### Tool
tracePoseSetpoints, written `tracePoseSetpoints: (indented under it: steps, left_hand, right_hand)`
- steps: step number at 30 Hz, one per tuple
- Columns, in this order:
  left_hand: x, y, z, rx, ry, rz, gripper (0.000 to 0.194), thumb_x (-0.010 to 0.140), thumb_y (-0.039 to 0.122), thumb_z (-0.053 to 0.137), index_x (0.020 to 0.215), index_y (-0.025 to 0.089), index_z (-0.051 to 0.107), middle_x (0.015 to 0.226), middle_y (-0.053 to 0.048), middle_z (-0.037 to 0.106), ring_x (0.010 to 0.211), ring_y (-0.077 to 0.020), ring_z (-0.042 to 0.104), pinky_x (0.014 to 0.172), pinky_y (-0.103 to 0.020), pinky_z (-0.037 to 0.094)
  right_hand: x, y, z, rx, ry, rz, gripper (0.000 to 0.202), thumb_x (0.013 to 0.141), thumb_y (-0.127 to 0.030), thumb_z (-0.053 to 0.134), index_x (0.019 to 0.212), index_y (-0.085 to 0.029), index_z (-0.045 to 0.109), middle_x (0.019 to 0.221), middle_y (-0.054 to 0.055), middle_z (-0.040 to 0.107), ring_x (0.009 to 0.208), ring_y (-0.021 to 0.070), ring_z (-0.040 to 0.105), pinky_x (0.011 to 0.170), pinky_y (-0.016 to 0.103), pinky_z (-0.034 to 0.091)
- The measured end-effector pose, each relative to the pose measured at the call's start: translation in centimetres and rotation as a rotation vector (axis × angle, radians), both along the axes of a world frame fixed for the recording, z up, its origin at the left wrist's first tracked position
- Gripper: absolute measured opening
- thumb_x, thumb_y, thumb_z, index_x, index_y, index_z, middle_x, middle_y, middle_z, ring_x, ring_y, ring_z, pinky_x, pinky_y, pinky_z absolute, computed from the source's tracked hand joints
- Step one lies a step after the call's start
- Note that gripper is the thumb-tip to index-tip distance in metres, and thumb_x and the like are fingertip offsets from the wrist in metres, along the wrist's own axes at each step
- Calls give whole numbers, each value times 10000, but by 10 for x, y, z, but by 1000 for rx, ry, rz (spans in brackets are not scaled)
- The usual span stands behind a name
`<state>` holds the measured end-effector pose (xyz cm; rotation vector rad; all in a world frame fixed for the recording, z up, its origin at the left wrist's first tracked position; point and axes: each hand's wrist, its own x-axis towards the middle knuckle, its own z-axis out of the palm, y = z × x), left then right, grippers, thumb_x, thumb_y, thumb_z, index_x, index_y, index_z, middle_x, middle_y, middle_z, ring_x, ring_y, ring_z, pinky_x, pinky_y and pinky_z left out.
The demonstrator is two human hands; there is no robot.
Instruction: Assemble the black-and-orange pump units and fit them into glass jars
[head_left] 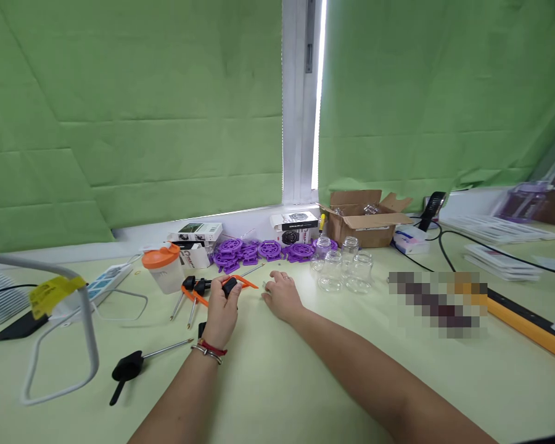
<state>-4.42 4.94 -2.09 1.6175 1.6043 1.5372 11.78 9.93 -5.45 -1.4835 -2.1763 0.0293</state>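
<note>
The left hand's fingers [234, 296] pinch a blocky black plastic piece [230, 285], likely light, stiff, best side-gripped; the right hand [283, 297] has an unclear hold.

The left hand's grip [222, 311] pinches a black piece [230, 285] beside orange-and-black parts [190, 283]. The right hand's grip [284, 298], fingers bent, is low at the tabletop [277, 388]. Beyond lie purple wheel-like pieces [230, 246]. Four glass jars [332, 272] stand rightward, before an open cardboard box [370, 238]; an orange-lidded container [165, 272] stands leftward.
</note>
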Motion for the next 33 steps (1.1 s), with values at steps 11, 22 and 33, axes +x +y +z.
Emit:
tracePoseSetpoints:
  steps: [11, 22, 33]
  left_hand:
    - [-4, 3, -2, 28, 47, 8, 396, 785, 441, 524, 1085, 198, 439, 952, -53, 537, 867, -207, 537, 794, -377, 435]
    - [16, -15, 6, -19, 42, -254, 373, 787, 394, 554, 1094, 209, 450, 1002, -60, 565, 868, -180, 552, 759, -328, 449]
    - [41, -34, 2, -237, 52, -736, 343, 808, 307, 535, 1128, 213, 457, 1096, -82, 541, 979, -199, 507, 871, -381, 404]
  right_hand:
    - [-14, -11, 11, -144, -94, 36, 173, 756, -87, 507, 778, -117, 676, 907, 140, 609, 956, 260, 479, 808, 367, 308]
    - [38, -49, 46, -423, 564, 299, 110, 789, -194, 501, 890, -190, 543, 695, -18, 530, 558, 88, 460, 504, 207, 343]
    - [48, -44, 56, -364, 1284, 317, 303, 699, -303, 640, 933, -179, 495, 685, -27, 553, 512, 83, 518, 454, 213, 376]
